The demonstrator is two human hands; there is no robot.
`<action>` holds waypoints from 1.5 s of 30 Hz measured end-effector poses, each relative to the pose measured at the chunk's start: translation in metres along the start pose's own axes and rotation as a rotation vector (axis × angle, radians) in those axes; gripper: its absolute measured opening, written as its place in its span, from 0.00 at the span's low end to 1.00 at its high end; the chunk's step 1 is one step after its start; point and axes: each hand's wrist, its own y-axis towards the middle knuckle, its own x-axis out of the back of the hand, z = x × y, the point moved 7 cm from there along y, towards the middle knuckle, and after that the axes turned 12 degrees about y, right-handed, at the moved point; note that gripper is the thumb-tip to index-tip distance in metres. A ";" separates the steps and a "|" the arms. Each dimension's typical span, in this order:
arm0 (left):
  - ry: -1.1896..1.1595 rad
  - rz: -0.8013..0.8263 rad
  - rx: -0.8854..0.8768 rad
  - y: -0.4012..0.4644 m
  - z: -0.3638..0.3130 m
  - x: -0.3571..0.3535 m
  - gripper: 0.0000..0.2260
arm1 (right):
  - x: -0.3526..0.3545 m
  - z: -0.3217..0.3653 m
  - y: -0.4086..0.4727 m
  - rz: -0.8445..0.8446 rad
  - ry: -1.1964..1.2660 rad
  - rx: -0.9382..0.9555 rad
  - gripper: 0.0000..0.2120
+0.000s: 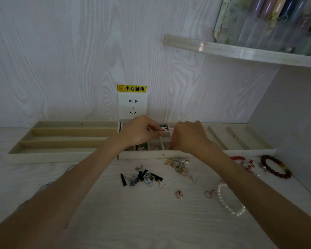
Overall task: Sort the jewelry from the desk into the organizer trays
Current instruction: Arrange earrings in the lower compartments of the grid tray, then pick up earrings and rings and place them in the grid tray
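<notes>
Jewelry (180, 167) on desk | both hands over middle tray (151, 155)

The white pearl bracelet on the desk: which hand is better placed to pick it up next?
Probably the right hand. The pearl bracelet lies beside the right forearm; the left hand would have to cross over. Both hands are now above the middle organizer tray.

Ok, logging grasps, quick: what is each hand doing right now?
Left hand: fingers curled in a pinch over the compartment tray; what it holds cannot be told.
Right hand: fingers curled over the same tray; contents hidden.
</notes>
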 end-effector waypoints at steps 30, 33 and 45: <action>0.200 0.203 0.034 -0.121 0.034 0.070 0.08 | 0.042 -0.015 -0.061 0.151 0.557 0.055 0.07; 0.149 0.194 -0.041 -0.098 0.000 0.045 0.08 | 0.038 -0.026 -0.068 0.161 0.584 0.038 0.07; 0.188 0.220 -0.206 -0.054 -0.058 -0.038 0.17 | -0.010 -0.034 -0.099 0.010 0.369 0.089 0.15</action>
